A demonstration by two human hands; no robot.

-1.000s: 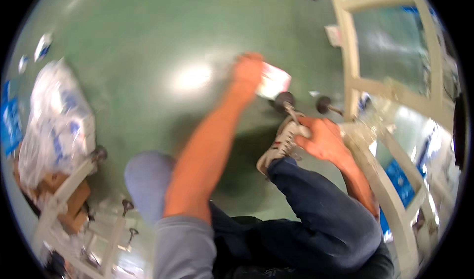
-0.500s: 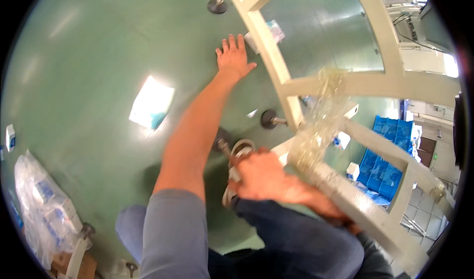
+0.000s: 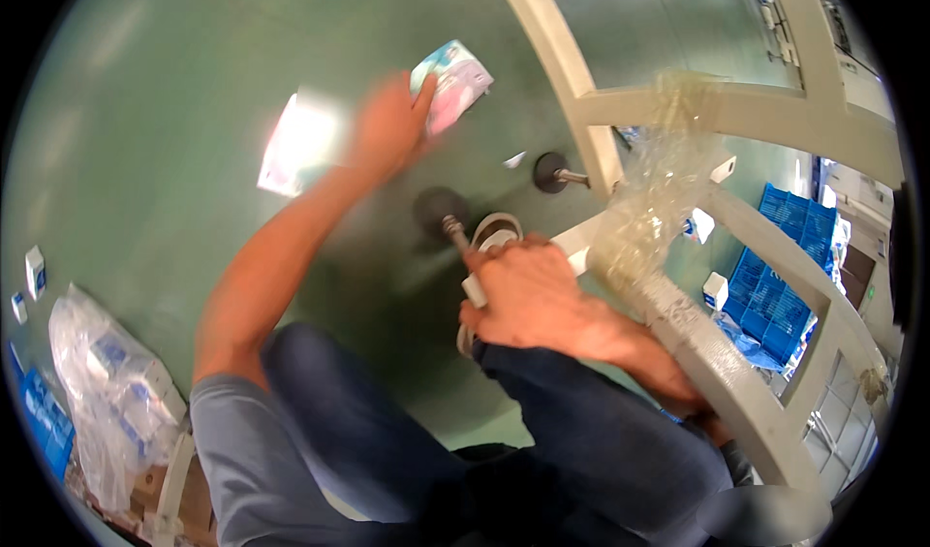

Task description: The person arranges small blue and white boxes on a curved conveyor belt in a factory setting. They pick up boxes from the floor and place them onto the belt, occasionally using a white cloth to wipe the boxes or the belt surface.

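My left hand [image 3: 392, 125], smeared by motion, reaches out over the green floor. Its thumb lies over the edge of a flat pink, white and teal packet [image 3: 457, 87], and the other fingers are blurred. To the left of that hand lies a second flat packet [image 3: 295, 150], its surface washed out by glare. My right hand [image 3: 528, 290] is closed round a cream bar [image 3: 474, 291] of the frame, above a shoe [image 3: 499, 225]; its fingertips are partly hidden.
The cream metal frame [image 3: 707, 339], partly wrapped in clear film [image 3: 659, 198], rises on my right. Its round feet [image 3: 550, 172] stand on the floor. Blue crates [image 3: 775, 285] and a small white carton [image 3: 715, 290] lie beyond it. A clear bag of cartons [image 3: 116, 382] sits at left.
My left hand has gone from spread fingers near the frame's far bar to the packet's edge, moving left. The packet has come out from behind that bar. My right hand keeps its hold.
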